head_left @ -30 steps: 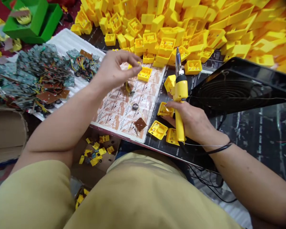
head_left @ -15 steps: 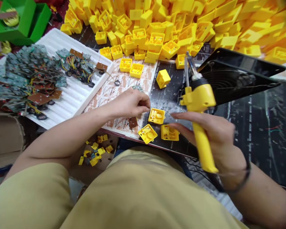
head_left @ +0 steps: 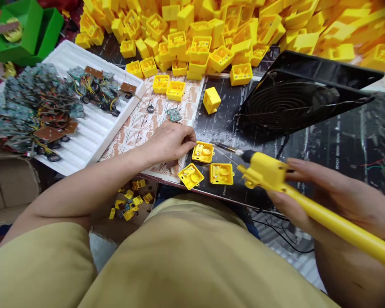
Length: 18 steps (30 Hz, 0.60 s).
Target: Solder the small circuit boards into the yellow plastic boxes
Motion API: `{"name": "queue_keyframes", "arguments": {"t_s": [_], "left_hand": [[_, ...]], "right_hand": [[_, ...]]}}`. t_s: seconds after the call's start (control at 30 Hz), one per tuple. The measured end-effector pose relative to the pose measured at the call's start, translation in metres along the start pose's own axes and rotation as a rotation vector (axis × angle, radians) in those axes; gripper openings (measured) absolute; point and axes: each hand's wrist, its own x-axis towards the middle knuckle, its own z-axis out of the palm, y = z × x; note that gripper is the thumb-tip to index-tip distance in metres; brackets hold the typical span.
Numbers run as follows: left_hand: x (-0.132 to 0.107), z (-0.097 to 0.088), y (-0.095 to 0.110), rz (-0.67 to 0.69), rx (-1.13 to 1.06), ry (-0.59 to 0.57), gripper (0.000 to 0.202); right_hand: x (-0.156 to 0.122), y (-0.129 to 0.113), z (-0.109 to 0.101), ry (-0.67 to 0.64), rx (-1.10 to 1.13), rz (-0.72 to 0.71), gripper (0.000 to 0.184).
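Note:
My left hand (head_left: 173,139) is closed in a pinch at the upper left corner of a small open yellow plastic case (head_left: 202,152). What its fingertips grip is too small to tell. In my right hand (head_left: 330,196) is a yellow soldering gun (head_left: 269,169) with a black collar and a thin metal tip (head_left: 226,147). The tip points left, close to the right edge of that case. Two more open cases lie just in front: one tilted case (head_left: 191,176) and one straighter case (head_left: 221,173). A green circuit board (head_left: 174,114) lies beyond my left hand.
A white foam tray (head_left: 98,147) on the left bears heaped circuit boards (head_left: 35,98) with wires and small round speakers. A large pile of yellow cases (head_left: 199,30) fills the back. The black fan (head_left: 285,102) stands at right. A box below (head_left: 115,229) contains yellow parts.
The soldering gun has swung down from upright to nearly level, its tip now beside the upper case. My left hand stays pinched, its fingertips now at the case's corner. The view has shifted slightly.

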Motion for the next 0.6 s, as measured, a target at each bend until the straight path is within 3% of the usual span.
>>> {"name": "queue_keyframes", "arguments": {"t_s": [0.13, 0.3, 0.6], "left_hand": [[0.002, -0.001, 0.004, -0.03, 0.083, -0.031, 0.02], [0.003, -0.002, 0.006, -0.043, 0.122, -0.058, 0.022], [0.003, 0.005, 0.001, 0.0, 0.148, -0.01, 0.024]], "right_hand": [[0.009, -0.006, 0.022, 0.015, 0.161, -0.131, 0.035], [0.024, -0.01, 0.029, 0.036, 0.185, -0.236, 0.014], [0.028, -0.014, 0.021, -0.096, 0.143, -0.337, 0.021]]}}
